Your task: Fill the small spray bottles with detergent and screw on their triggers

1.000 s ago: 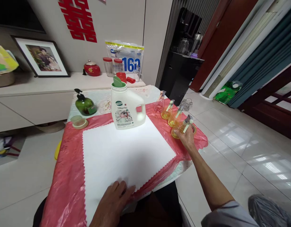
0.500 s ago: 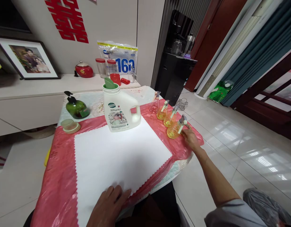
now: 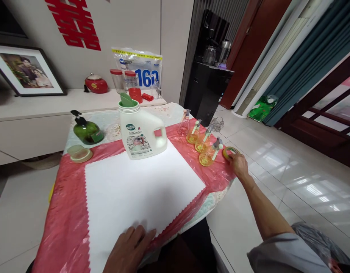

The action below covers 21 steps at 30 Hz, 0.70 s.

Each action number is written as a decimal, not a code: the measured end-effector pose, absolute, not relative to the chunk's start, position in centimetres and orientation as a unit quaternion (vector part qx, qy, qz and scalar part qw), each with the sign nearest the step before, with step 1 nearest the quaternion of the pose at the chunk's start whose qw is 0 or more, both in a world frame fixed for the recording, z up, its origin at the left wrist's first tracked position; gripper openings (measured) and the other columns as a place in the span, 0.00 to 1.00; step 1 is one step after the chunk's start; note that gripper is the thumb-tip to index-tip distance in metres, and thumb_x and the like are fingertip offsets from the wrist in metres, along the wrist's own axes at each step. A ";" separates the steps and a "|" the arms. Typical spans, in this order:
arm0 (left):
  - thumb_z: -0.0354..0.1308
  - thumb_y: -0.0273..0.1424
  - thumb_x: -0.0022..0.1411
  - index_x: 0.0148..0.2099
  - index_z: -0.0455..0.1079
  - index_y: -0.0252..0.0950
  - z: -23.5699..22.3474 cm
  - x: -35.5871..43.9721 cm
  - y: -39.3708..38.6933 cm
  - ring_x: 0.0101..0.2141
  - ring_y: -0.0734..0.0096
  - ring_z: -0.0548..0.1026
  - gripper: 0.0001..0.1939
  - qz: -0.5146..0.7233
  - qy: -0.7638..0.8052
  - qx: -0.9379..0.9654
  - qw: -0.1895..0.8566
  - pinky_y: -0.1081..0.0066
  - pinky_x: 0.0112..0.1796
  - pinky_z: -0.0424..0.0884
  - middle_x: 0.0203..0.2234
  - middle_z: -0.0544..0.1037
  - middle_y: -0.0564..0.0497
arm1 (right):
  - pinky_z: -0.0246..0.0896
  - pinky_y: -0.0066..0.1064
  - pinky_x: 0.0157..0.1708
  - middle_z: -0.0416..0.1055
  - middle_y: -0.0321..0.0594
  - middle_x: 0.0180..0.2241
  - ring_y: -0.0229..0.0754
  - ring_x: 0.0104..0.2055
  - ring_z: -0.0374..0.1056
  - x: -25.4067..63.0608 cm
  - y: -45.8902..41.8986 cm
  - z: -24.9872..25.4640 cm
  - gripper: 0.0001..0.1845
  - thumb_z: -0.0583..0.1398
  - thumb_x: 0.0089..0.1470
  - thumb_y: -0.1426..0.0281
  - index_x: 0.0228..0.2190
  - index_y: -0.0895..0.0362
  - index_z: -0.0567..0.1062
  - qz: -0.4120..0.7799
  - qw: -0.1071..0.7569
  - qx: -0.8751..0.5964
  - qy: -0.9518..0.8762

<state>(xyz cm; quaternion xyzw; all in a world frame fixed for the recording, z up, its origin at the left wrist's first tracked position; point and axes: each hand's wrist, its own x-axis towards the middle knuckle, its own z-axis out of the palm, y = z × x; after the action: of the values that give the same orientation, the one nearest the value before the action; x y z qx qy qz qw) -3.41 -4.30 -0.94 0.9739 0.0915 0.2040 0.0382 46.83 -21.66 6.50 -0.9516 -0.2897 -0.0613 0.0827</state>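
My right hand point(image 3: 239, 165) is at the right edge of the table, its fingers closed on the rim of a yellowish roll of tape point(image 3: 227, 148). To the left of it stand glass bottles with grey spouts, the closest being an oil bottle point(image 3: 205, 159) holding yellow liquid. My left hand point(image 3: 132, 245) lies fingers apart on the near edge of a white cloth point(image 3: 141, 189) with a zigzag border. A white detergent jug point(image 3: 145, 132), uncapped, stands upright on the cloth's far part, a green spout showing in its mouth.
A green pump bottle point(image 3: 88, 131) and a pale green cap point(image 3: 80, 153) are at the table's left. Red plastic film point(image 3: 64, 212) covers the tabletop. Behind, a ledge point(image 3: 69, 102) holds jars and a picture frame point(image 3: 27, 72). A black cabinet point(image 3: 205, 91) stands beyond.
My right hand has moved right, away from beside the nearest oil bottle, to the roll of tape, which now shows. The view has shifted slightly; my left hand stays on the cloth.
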 end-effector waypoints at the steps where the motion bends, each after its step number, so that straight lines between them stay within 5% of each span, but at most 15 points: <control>1: 0.48 0.17 0.61 0.57 0.71 0.47 -0.9 -3.4 -4.4 0.38 0.61 0.73 0.27 0.204 0.099 0.973 0.040 0.66 0.38 0.68 0.39 0.78 0.49 | 0.59 0.31 0.40 0.70 0.46 0.39 0.43 0.42 0.65 46.6 -21.4 6.4 0.13 0.56 0.64 0.68 0.40 0.59 0.80 -0.068 0.085 -0.947 -0.302; 10: 0.49 0.18 0.60 0.59 0.70 0.45 -1.0 -3.5 -3.7 0.37 0.63 0.73 0.28 0.234 0.057 0.970 0.030 0.68 0.37 0.67 0.39 0.78 0.48 | 0.61 0.38 0.53 0.69 0.43 0.45 0.42 0.51 0.63 45.3 -21.2 3.7 0.08 0.60 0.62 0.68 0.38 0.61 0.75 -0.034 0.077 -0.915 -0.395; 16: 0.50 0.17 0.60 0.58 0.70 0.47 -1.0 -3.5 -3.9 0.35 0.63 0.72 0.28 0.212 0.071 0.974 0.024 0.68 0.35 0.68 0.38 0.78 0.49 | 0.60 0.39 0.53 0.70 0.41 0.38 0.42 0.48 0.65 45.8 -22.2 4.4 0.08 0.60 0.63 0.69 0.37 0.61 0.75 -0.038 0.084 -0.921 -0.378; 21: 0.50 0.17 0.58 0.59 0.69 0.47 -1.0 -3.6 -4.2 0.34 0.63 0.72 0.30 0.210 0.075 0.974 0.035 0.68 0.34 0.68 0.38 0.78 0.49 | 0.58 0.39 0.54 0.72 0.44 0.43 0.45 0.50 0.63 44.6 -22.4 5.0 0.10 0.58 0.59 0.72 0.41 0.59 0.78 -0.085 0.145 -0.915 -0.368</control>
<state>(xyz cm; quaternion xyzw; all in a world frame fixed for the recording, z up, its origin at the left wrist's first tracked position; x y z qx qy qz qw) -3.55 -4.15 -0.99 0.9742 0.0746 0.2101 0.0351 44.57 -22.35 5.04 -0.9146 -0.3679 -0.0847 0.1448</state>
